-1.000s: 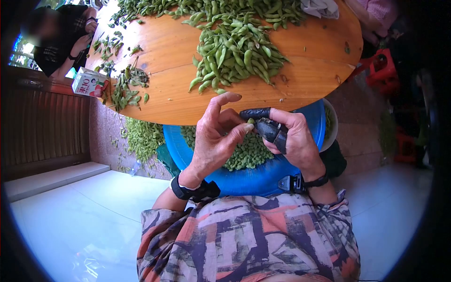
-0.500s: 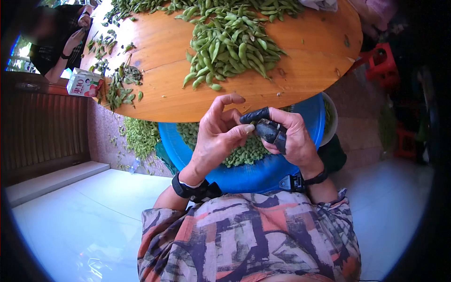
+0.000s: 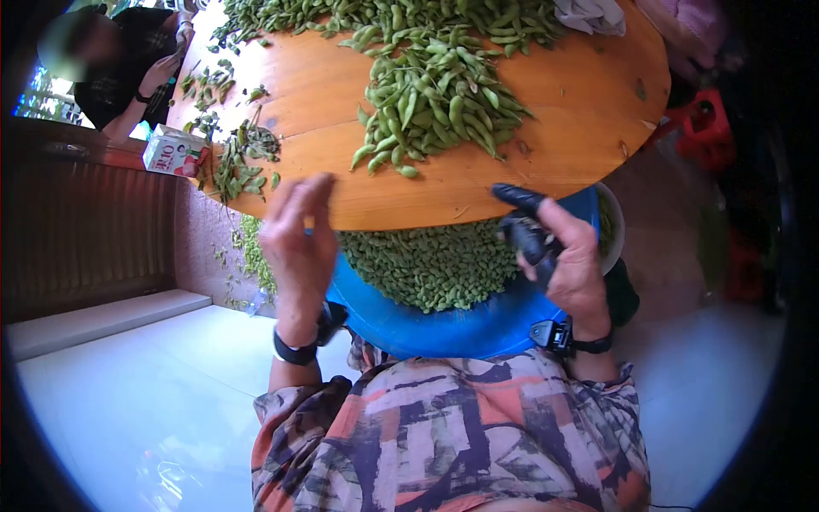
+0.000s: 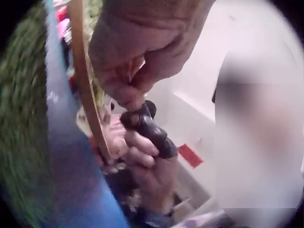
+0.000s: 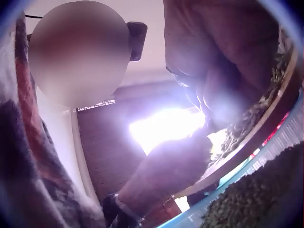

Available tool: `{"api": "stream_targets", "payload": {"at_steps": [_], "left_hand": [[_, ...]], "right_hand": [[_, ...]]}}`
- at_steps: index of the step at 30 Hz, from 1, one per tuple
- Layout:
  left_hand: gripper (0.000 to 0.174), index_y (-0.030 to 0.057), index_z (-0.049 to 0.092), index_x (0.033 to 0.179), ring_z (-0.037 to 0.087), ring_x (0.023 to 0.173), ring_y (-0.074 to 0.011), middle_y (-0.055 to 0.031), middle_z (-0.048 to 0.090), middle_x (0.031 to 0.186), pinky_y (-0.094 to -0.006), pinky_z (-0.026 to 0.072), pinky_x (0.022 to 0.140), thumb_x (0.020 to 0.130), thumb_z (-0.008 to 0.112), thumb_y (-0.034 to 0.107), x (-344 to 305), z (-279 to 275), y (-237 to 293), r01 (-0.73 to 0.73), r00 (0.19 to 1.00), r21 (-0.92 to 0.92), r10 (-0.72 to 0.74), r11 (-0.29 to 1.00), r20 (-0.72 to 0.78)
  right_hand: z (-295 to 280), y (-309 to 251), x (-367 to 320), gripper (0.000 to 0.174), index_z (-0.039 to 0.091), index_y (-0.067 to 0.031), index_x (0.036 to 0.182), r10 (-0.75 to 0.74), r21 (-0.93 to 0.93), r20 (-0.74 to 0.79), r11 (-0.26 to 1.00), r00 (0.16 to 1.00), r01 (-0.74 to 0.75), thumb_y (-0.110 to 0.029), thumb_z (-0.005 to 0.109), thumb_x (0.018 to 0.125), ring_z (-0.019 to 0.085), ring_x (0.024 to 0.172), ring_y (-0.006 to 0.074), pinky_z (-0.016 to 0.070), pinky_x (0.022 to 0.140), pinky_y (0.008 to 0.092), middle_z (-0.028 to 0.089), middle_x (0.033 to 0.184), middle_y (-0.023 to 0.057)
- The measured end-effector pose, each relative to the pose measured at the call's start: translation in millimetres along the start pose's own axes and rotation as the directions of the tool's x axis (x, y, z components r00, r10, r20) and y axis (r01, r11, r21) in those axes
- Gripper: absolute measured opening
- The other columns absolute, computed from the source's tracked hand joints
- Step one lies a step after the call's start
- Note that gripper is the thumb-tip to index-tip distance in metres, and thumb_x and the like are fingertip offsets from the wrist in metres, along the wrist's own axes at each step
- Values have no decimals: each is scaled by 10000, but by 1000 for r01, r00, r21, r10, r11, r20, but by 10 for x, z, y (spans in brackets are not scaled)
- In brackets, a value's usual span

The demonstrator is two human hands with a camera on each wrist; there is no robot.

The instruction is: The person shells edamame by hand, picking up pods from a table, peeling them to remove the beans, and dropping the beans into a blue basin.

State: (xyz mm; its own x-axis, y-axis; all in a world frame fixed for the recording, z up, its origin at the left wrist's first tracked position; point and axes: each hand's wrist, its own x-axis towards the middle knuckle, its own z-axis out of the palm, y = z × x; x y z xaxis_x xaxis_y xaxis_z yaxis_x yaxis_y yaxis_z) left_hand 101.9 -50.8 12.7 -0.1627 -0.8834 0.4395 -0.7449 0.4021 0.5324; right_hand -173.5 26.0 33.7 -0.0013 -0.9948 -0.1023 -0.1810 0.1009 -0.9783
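Note:
My left hand point(image 3: 299, 243), blurred, is over the left side of a blue tub point(image 3: 401, 337); I cannot tell whether a pod is between its fingers. To the right, my right hand point(image 3: 580, 269) is held above the tub, black coverings point(image 3: 519, 198) on its thumb and forefinger. That forefinger points out, apart from the thumb, and no bean shows between them. In the left wrist view the left hand's fingertips point(image 4: 130, 95) overlap the black-covered digits. Shelled green soybeans point(image 3: 426, 269) fill the tub. A heap of green soybean pods point(image 3: 426, 107) lies on the table beyond.
The round wooden table point(image 3: 589, 111) overhangs the tub's far side. Leafy scraps point(image 3: 243, 154) and a printed carton point(image 3: 173, 152) are at its left edge. Pale green pods point(image 3: 256, 256) lie on the floor. Another person point(image 3: 128, 68) sits far left; red stools point(image 3: 706, 128) stand right.
My hands were together over the tub, working at a green pod. They have parted: the left hand swung left, the right moved slightly right, its forefinger lifting from the thumb.

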Motion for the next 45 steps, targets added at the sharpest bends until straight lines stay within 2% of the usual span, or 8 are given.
{"api": "stream_targets", "payload": {"at_steps": [2,7,13,29,30,32,35,45], "left_hand": [[203,54,714,1028,650,938,-221,-112,658,1087,-318,538,787,837,673,-1,162,-59,-44,-22,991,290,59,957,-122],[237,46,698,972,597,926,-283,-104,621,1009,-364,521,746,756,642,-33,269,249,42,-283,938,-98,297,954,181],[322,32,674,1006,576,909,-292,-95,585,919,-378,518,728,697,628,-45,421,418,45,-387,881,-19,376,922,287],[230,13,651,978,625,897,-234,-91,630,966,-339,516,734,764,684,-66,220,383,228,-355,884,-224,404,908,234],[189,4,642,970,628,847,-188,-70,642,937,-308,516,709,795,689,-50,155,385,277,-37,929,-497,213,867,302],[105,-6,621,946,620,708,-86,-27,659,840,-223,507,640,863,684,-20,64,327,469,467,865,-774,-42,428,499],[111,9,615,896,604,683,-70,-27,663,819,-213,492,593,843,709,-19,-47,458,526,553,833,-809,-105,200,543],[230,41,523,950,591,613,-112,-54,638,774,-224,466,536,836,713,-25,-175,577,518,573,814,-819,-109,-7,570]], "right_hand": [[-79,-42,-1,382,622,-42,1259,80,61,-89,995,993,-75,6,527,893,486,667,18,396,602,177,602,776,-33],[-20,-62,46,328,635,-40,1230,36,-92,-19,995,999,-38,-15,548,914,488,671,32,402,607,194,590,765,-15],[-8,-134,63,347,634,-40,1223,14,-183,24,983,1000,-9,15,560,888,486,651,63,406,606,218,581,753,43],[179,1,173,507,630,-26,1223,-97,-249,-9,964,995,92,99,468,759,464,635,107,406,607,250,563,726,84],[191,-45,171,471,633,-21,1215,-45,-165,14,985,999,47,82,484,780,450,634,93,384,595,235,560,724,58],[259,-83,166,366,650,-21,1187,62,51,32,997,998,-64,10,547,837,445,638,43,356,570,201,537,715,-22],[275,-85,154,314,669,-27,1146,169,205,112,960,979,-189,-25,583,843,464,627,28,379,554,212,534,693,-37],[224,-49,144,115,648,-14,923,55,229,147,969,988,-88,-53,552,873,489,578,39,376,514,219,532,649,-28]]}}
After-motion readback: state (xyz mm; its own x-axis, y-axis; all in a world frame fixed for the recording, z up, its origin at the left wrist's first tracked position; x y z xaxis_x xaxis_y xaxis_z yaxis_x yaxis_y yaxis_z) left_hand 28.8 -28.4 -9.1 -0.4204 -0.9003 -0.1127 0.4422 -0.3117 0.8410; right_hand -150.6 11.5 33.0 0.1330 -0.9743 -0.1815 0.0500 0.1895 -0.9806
